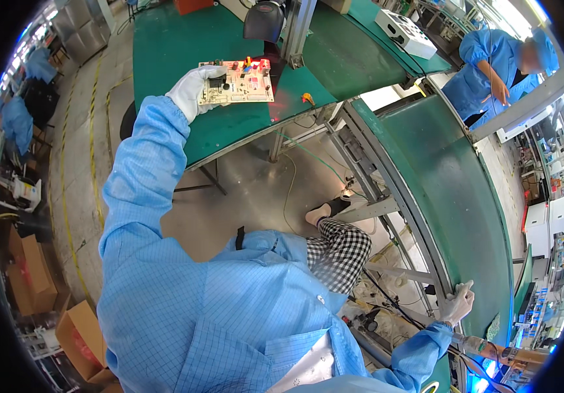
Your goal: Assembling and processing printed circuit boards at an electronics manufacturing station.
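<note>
Board (249, 84), pale with dense small parts, is in the upper middle of the frame, over the green table (183, 29). Left hand (193, 90), in a white glove, grips it by its left end, fingers closed around that edge, with some fingertips on the upper face. Red, yellow, blue and black parts stand on the board, mostly along its upper and right portions. Whether it touches the table below, I cannot tell.

Black scanner (264, 23) hangs just above the board at the top of the frame, beside a metal post (299, 29). Red light falls on the table just right of the board, and a small orange piece (307, 99) lies near the table's right corner.

Right hand (458, 303), also gloved, is at the lower right, at the left edge of the green conveyor (439, 150). Its fingers are partly bent; whether they grip the edge, I cannot tell.

Blue smock (242, 314) and checked trousers (341, 252) fill the lower middle. At the upper right, a co-worker (485, 72) in blue is near a white box (405, 33). Open cartons (79, 334) stand at the lower left.
</note>
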A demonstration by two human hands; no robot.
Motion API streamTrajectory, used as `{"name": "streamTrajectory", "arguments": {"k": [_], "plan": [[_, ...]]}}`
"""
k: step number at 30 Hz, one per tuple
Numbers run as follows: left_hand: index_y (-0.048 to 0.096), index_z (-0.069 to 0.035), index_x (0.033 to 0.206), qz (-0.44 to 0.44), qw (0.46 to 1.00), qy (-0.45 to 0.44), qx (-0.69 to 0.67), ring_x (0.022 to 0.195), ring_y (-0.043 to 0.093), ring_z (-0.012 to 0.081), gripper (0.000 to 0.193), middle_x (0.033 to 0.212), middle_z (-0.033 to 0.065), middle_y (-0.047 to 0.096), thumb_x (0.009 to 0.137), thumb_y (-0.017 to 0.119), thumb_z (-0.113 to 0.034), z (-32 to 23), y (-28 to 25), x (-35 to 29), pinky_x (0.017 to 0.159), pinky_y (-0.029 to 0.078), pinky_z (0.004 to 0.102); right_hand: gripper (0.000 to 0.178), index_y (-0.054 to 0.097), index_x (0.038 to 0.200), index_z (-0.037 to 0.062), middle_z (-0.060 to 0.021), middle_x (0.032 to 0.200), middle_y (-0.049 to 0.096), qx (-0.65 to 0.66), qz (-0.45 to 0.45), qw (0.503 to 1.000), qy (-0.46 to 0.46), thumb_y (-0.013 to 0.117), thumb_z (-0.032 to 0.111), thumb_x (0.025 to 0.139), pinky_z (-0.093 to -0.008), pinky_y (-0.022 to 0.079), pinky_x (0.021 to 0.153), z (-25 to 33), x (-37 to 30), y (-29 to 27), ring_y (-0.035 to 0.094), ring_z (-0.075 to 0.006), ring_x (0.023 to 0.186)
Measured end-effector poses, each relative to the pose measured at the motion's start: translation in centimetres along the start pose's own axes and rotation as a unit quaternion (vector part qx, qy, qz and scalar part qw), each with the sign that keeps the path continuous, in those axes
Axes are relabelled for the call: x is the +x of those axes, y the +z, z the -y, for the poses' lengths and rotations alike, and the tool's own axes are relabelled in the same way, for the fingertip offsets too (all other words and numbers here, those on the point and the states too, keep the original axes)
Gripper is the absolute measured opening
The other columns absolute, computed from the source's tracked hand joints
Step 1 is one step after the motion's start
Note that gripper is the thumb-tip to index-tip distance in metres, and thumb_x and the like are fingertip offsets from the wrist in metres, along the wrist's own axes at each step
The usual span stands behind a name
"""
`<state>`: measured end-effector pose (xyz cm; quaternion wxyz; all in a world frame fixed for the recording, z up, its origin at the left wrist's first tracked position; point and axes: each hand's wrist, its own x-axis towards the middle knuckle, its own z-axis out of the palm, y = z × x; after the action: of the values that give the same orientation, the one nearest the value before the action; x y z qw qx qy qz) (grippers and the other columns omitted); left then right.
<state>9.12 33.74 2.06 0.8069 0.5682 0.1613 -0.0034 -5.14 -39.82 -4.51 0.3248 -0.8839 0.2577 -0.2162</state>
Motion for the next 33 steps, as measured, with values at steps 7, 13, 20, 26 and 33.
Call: {"name": "streamTrajectory", "arguments": {"k": [7,13,20,26,33], "plan": [[0.057,-0.01,0.107,-0.043,0.986,0.075,-0.143,0.091,0.066,0.0291,0.018,0.103,0.0086,0.064,0.091,0.061,-0.015,0.8,-0.1,2.6,0.078,0.056,0.0442,0.035,0.057,0.102,0.007,-0.0065,0.084,0.058,-0.015,-0.022,0.999,-0.024,0.053,0.041,0.095,-0.0249,0.046,0.055,-0.5,-0.1,-0.1,0.053,-0.012,0.058],[0.057,-0.008,0.105,-0.022,0.982,0.088,-0.164,0.091,0.065,0.0287,0.017,0.104,0.0102,0.063,0.089,0.062,-0.014,1.5,2.6,3.4,0.076,0.056,0.0424,0.037,0.06,0.098,0.0022,-0.0055,0.079,0.059,0.032,-0.046,0.998,0.017,0.057,0.039,0.094,-0.0247,0.045,0.054,-0.2,-0.3,0.0,0.052,-0.0118,0.058],[0.051,0.007,0.121,0.191,0.974,-0.052,-0.114,0.103,0.065,0.0306,0.036,0.114,0.019,0.063,0.089,0.056,-0.008,4.5,10.2,-0.1,0.09,0.054,0.0452,0.045,0.058,0.075,0.0018,-0.0095,0.075,0.066,0.107,-0.084,0.985,0.103,0.059,0.043,0.093,-0.0262,0.045,0.045,2.5,-0.7,0.5,0.058,-0.0144,0.056],[0.052,0.008,0.12,0.379,0.922,-0.078,-0.009,0.098,0.065,0.022,0.039,0.112,0.0156,0.064,0.086,0.061,-0.009,8.3,18.9,2.9,0.086,0.055,0.0348,0.044,0.061,0.078,0.0005,-0.0138,0.086,0.067,-0.094,-0.221,0.965,0.109,0.058,0.042,0.092,-0.0373,0.049,0.071,-0.2,0.7,-1.1,0.062,-0.0237,0.075],[0.053,0.009,0.12,0.437,0.896,-0.067,-0.046,0.094,0.067,0.019,0.038,0.109,0.0157,0.066,0.09,0.06,-0.013,7.7,33.3,6.1,0.083,0.055,0.0285,0.025,0.068,0.104,0.0064,-0.0136,0.109,0.066,-0.311,-0.255,0.913,-0.074,0.055,0.024,0.094,-0.0395,0.046,0.095,-5.3,1.1,-0.2,0.058,-0.0287,0.11]]}}
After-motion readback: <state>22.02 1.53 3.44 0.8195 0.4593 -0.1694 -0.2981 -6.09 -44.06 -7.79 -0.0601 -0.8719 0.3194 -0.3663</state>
